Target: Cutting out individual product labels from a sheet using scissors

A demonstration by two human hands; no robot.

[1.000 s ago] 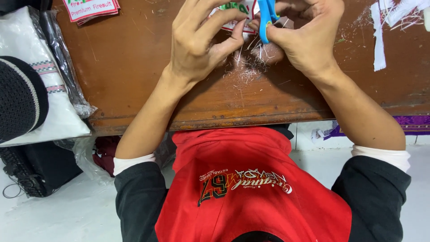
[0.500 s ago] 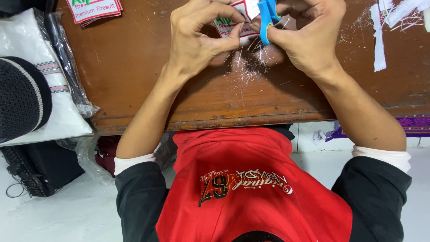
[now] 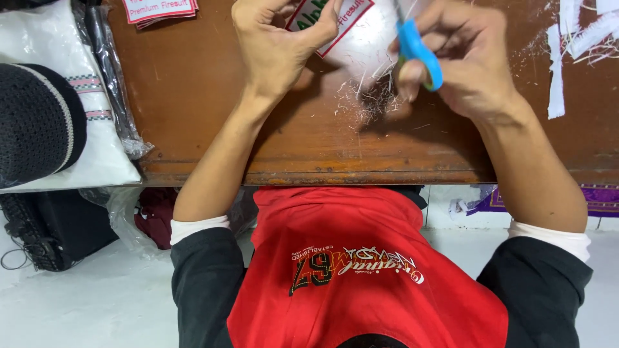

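Observation:
My left hand (image 3: 280,48) pinches a white fabric label with a red border (image 3: 335,19) above the brown wooden table (image 3: 193,116). My right hand (image 3: 461,61) grips small scissors with blue handles (image 3: 419,55), fingers through the loops; the blades are mostly hidden near the label's edge at the top of the frame. A small heap of white thread trimmings (image 3: 371,96) lies on the table between both hands.
A stack of similar labels (image 3: 161,9) sits at the top left. White cloth strips (image 3: 567,51) lie at the right. A folded white cloth in plastic (image 3: 97,148) and a dark knitted cap (image 3: 35,122) rest at the left edge.
The hands have drawn slightly apart, the label has shifted in the left hand's pinch, and the scissors have moved right off the label.

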